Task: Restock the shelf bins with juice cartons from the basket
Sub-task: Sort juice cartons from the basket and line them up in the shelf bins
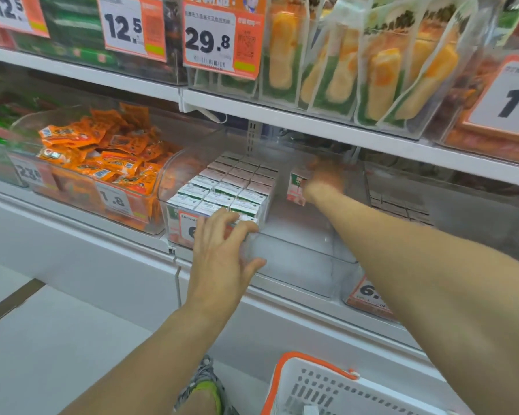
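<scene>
A clear shelf bin (297, 265) on the middle shelf holds several green-and-white juice cartons (228, 190) packed in rows on its left side. My right hand (324, 178) reaches deep into the bin's bare right side and grips a pink juice carton (295, 187), held upright near the back. My left hand (222, 247) rests with spread fingers on the bin's front rim, beside the front cartons. The white basket (327, 384) with an orange rim stands on the floor at the bottom right; its contents are mostly out of view.
A bin of orange snack packets (102, 151) sits to the left. Another clear bin (432, 211) with dark cartons is on the right. Bags of yellow snacks (372, 70) fill the shelf above, low over my right hand. My shoe (207, 390) is beside the basket.
</scene>
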Motion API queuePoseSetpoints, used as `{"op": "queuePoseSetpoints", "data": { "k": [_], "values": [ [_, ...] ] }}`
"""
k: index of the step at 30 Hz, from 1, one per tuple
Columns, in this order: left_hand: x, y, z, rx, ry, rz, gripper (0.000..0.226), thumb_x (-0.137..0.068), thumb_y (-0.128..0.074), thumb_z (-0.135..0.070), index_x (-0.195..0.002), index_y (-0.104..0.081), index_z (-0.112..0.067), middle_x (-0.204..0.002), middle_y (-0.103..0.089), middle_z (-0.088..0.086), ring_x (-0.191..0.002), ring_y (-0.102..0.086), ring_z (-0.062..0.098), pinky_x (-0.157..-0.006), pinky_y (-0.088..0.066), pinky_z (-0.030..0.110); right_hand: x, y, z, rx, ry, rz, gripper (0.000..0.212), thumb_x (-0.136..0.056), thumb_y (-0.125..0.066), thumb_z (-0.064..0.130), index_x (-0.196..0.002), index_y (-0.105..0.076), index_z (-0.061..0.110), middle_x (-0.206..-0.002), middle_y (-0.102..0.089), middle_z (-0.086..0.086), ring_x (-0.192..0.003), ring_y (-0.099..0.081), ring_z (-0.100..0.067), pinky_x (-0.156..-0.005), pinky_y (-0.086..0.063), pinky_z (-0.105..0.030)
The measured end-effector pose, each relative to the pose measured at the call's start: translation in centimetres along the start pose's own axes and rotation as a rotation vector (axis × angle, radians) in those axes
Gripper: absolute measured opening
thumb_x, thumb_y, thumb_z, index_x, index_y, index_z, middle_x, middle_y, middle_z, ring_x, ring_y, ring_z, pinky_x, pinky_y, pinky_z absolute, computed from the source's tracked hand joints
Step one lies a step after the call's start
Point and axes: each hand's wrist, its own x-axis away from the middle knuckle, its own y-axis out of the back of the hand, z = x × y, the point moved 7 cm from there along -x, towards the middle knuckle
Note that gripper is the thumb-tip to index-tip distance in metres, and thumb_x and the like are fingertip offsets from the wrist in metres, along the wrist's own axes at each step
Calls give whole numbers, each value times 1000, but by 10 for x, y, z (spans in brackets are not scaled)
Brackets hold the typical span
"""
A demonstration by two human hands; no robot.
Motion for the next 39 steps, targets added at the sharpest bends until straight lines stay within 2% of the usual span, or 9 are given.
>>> {"op": "queuePoseSetpoints", "data": {
  "k": [2, 7, 16, 20, 23, 28, 33, 36, 39],
  "values": [
    [0, -4, 2, -10, -11, 0, 50, -65, -88, -32, -106, -61, -26, -122, -49, 0, -127, -40, 22, -115, -25, 53, -27, -17, 4, 10, -22, 23, 59, -93, -59, 9, -147, -37, 11, -154, -37, -11, -142, -34, -28, -112, -30, -32],
    [1, -8, 5, 27, -37, -34, 36, -77, -80, -31, -107, -60, -27, -126, -47, -1, -134, -35, 21, -118, -17, 51, -47, -38, 9, -19, 19, -97, 39, -88, -60, 2, -126, -58, 8, -131, -59, -13, -125, -53, -31, -98, -44, -34],
    [5, -9, 10, 32, -62, 13, 36, -84, -71, -29, -118, -58, -28, -137, -46, 1, -142, -30, 25, -110, -30, 58, -25, -41, -5, -186, -26, 105, 70, -88, -70, 16, -149, -37, 23, -154, -35, -12, -135, -45, -28, -106, -42, -28],
    [6, 3, -2, 30, -26, -42, 35, -85, -69, -29, -119, -59, -28, -141, -47, 1, -143, -28, 24, -114, -26, 55, 45, 18, 13, -287, 147, 39, 36, -89, -71, 22, -122, -60, 12, -111, -67, -9, -100, -64, -21, -78, -44, -21],
    [6, 22, -38, 40, -126, -133, 26, -86, -66, -25, -111, -62, -22, -118, -54, 0, -115, -50, 23, -95, -42, 40, 139, 69, 4, -537, 276, 72, 11, -84, -77, 21, -84, -69, 13, -68, -70, -4, -55, -63, -10, -56, -46, -20],
    [45, -17, -83, 323, -55, 372, 3, -90, -63, -23, -88, -65, -22, -78, -64, -9, -72, -60, 8, -69, -50, 30, 271, 84, -74, -715, 248, 323, 22, -84, -70, 32, -75, -68, 12, -63, -68, -6, -50, -62, -15, -49, -45, -22],
    [148, -97, -102, 168, -104, 937, 6, -89, -64, -22, -92, -68, -18, -85, -68, -6, -72, -59, 8, -72, -48, 24, 345, -22, -210, -596, -34, 667, 6, -92, -69, 18, -89, -68, 13, -72, -67, -2, -60, -65, -14, -54, -50, -28],
    [205, -136, -93, 110, 6, 1114, 10, -91, -65, -20, -98, -68, -14, -86, -61, -6, -71, -51, 2, -72, -41, 17, 380, -83, -279, -429, -147, 789, 11, -88, -71, 19, -94, -63, 25, -81, -65, 5, -68, -61, -5, -63, -50, -17],
    [262, -176, -81, 85, 135, 1236, 22, -89, -68, -19, -107, -64, -8, -95, -58, 2, -79, -55, 11, -78, -45, 22, 417, -123, -324, -417, -214, 858, 15, -86, -73, 8, -91, -63, 17, -82, -60, 0, -71, -59, -12, -77, -57, -30]
  ]
}}
